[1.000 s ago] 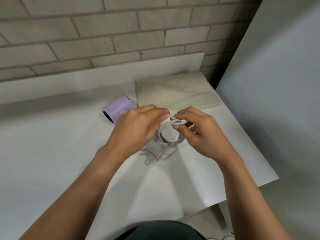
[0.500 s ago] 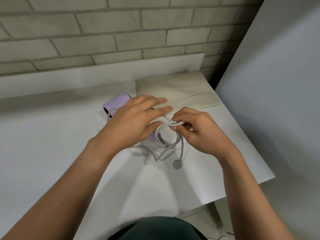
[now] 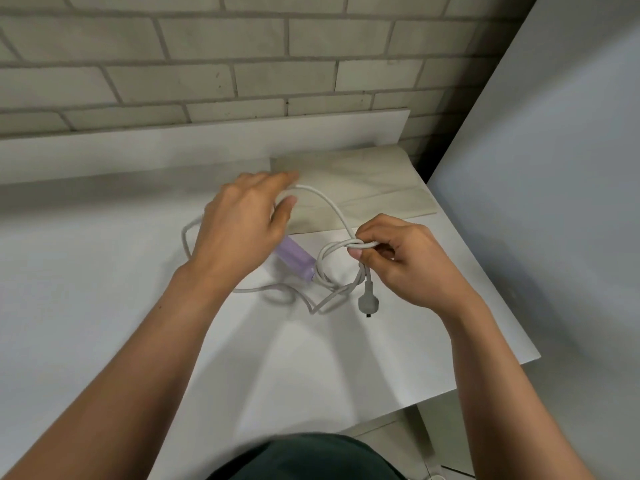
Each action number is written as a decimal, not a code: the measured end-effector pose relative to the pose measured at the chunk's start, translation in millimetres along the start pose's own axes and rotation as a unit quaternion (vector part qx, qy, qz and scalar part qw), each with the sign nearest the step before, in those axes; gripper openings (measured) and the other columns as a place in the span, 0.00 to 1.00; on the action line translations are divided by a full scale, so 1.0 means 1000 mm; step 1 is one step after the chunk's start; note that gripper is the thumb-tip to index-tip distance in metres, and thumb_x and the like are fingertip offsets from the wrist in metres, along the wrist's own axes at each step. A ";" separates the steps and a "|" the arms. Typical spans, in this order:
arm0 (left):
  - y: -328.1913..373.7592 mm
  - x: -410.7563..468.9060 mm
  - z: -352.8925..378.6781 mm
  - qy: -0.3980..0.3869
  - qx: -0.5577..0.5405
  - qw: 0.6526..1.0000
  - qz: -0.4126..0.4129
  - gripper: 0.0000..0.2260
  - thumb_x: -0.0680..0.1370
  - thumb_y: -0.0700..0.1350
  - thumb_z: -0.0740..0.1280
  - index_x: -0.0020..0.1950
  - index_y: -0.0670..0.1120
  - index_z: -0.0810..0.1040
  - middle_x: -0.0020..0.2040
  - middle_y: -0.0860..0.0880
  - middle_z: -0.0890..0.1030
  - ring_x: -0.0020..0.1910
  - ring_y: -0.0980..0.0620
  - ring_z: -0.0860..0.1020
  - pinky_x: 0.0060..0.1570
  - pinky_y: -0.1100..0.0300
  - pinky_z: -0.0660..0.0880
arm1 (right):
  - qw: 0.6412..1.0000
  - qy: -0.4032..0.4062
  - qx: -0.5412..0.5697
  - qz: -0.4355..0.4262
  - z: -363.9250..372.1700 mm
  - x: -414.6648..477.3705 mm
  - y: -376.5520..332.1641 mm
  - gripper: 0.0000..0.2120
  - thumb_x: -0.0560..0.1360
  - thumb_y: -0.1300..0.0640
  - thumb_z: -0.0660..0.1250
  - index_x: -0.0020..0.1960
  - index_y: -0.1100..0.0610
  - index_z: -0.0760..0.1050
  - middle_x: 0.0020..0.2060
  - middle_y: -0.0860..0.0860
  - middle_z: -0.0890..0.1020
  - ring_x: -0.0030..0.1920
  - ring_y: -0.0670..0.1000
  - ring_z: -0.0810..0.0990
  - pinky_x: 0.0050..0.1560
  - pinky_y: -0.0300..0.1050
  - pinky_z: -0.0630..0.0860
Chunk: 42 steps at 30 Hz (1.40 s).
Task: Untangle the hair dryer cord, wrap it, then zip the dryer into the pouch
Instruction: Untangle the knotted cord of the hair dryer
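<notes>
On the white table (image 3: 104, 289), the lilac dryer (image 3: 296, 259) lies diagonally, cord-end (image 3: 313, 277) lower-right.

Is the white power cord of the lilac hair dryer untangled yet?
Still tangled. The white power cord crosses itself in a knot pinched by the right hand, with loose loops on the white table.
</notes>
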<state>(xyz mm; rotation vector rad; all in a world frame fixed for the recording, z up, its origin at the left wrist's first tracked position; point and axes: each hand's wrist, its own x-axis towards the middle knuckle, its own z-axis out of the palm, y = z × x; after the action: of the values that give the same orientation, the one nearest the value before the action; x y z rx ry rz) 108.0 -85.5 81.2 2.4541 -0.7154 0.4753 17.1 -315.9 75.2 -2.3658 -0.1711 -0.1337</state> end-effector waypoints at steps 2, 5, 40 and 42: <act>0.004 0.000 0.002 -0.030 0.048 0.994 0.091 0.21 0.79 0.47 0.70 0.73 0.52 0.76 0.71 0.47 0.77 0.67 0.40 0.75 0.65 0.44 0.72 | 1.000 -0.019 -0.019 -0.004 -0.001 0.001 0.001 0.05 0.79 0.60 0.72 0.46 0.54 0.84 0.44 0.44 0.80 0.37 0.45 0.76 0.40 0.30 0.68; 0.015 0.002 0.014 -0.061 0.081 0.969 0.226 0.17 0.74 0.49 0.74 0.63 0.52 0.84 0.64 0.48 0.83 0.61 0.41 0.80 0.66 0.46 0.70 | 0.999 -0.022 -0.030 -0.005 0.001 0.003 0.004 0.04 0.79 0.59 0.72 0.48 0.53 0.85 0.45 0.43 0.80 0.38 0.46 0.77 0.42 0.33 0.69; 0.003 -0.022 -0.025 -0.105 -0.047 0.987 0.108 0.13 0.75 0.41 0.68 0.57 0.49 0.84 0.50 0.52 0.85 0.47 0.45 0.84 0.39 0.47 0.81 | 0.992 -0.013 0.119 0.043 0.013 0.003 -0.035 0.06 0.80 0.59 0.71 0.53 0.53 0.86 0.49 0.43 0.82 0.44 0.46 0.82 0.46 0.36 0.74; -0.002 -0.025 -0.032 -0.090 -0.050 0.989 0.102 0.12 0.76 0.41 0.67 0.57 0.48 0.85 0.49 0.51 0.85 0.45 0.44 0.84 0.39 0.48 0.81 | 0.989 -0.026 0.133 0.054 0.014 0.004 -0.042 0.06 0.81 0.58 0.71 0.54 0.52 0.86 0.50 0.44 0.82 0.44 0.46 0.82 0.46 0.36 0.73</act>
<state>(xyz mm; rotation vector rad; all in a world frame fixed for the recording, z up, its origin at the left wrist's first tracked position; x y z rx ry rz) 83.6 -56.3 94.6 2.3615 -1.0473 0.2876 15.2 -275.5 94.8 -2.1083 -0.0798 0.0026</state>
